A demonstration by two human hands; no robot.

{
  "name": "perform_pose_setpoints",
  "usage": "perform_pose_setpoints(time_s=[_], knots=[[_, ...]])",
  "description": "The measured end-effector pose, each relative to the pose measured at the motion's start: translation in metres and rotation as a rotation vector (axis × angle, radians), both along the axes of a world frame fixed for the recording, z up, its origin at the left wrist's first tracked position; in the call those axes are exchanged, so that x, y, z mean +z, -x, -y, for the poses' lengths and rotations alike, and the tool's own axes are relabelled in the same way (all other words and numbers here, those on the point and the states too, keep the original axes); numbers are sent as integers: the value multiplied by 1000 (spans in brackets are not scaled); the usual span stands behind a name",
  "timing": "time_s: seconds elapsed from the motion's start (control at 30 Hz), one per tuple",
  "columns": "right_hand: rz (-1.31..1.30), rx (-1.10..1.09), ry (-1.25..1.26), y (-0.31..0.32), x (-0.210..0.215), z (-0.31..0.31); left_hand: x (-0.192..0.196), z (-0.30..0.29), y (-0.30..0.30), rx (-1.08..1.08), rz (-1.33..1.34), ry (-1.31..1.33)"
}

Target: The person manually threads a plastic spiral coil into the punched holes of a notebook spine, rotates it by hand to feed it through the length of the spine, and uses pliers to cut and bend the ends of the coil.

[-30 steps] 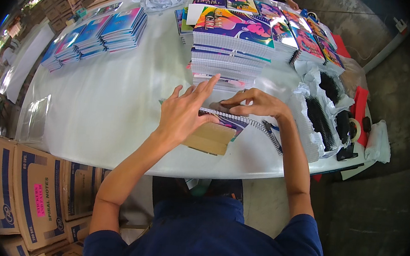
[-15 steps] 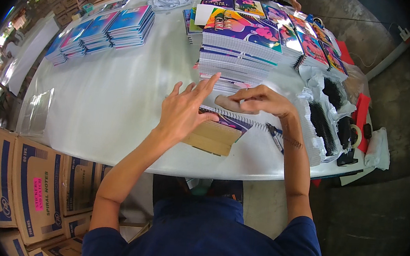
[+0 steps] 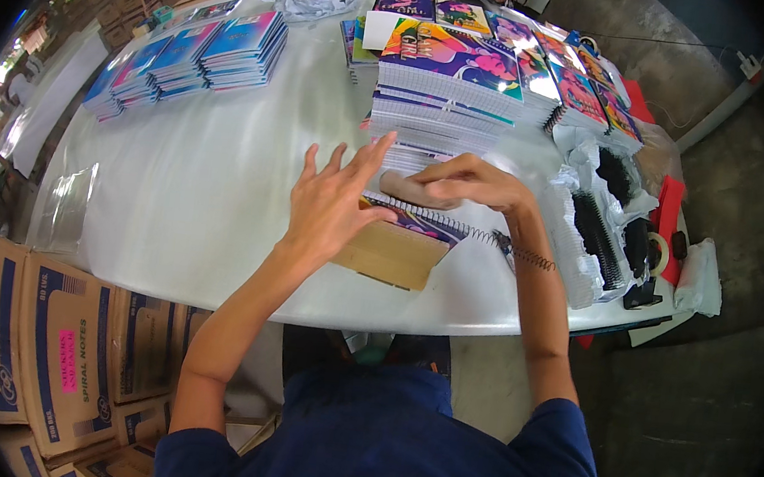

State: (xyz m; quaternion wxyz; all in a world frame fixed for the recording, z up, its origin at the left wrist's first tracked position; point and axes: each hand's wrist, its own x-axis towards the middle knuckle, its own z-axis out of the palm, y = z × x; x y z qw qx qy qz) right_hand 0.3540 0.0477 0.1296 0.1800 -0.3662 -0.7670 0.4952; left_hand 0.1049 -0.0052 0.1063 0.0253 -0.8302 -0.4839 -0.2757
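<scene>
A notebook with a brown cardboard back and a strip of purple printed cover lies at the near side of the table. Along its far edge runs a black spiral coil, whose loose end sticks out to the right past my right wrist. My left hand has its fingers spread and raised, with the thumb resting on the notebook's left part. My right hand is curled just above the coil. A pale beige rounded piece shows at its fingers; whether gripped or worn as a finger cover, I cannot tell.
A tall notebook stack stands just beyond my hands. Blue notebook piles sit at the left. Black coils lie in white wrapping at the right, near a tape roll. Cartons stand below left. Other people stand across the table.
My right hand and the beige piece have shifted left along the coil. My left hand has moved slightly left, its thumb still on the notebook. A person's hands across the table have moved.
</scene>
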Motion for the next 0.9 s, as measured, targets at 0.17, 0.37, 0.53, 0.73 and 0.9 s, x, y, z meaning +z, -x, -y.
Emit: perform_pose_setpoints(time_s=[0.17, 0.37, 0.53, 0.73, 0.9], knots=[[56, -13, 0, 5, -8, -3, 2, -1, 7, 3, 89, 50], [54, -11, -31, 6, 4, 1, 0, -4, 10, 0, 269, 68], [-309, 14, 100, -12, -8, -7, -9, -6, 15, -40, 573, 99], [-180, 57, 5, 1, -14, -16, -26, -6, 18, 23, 891, 342], [236, -15, 0, 27, -4, -19, -47, -11, 24, -54, 1056, 397]])
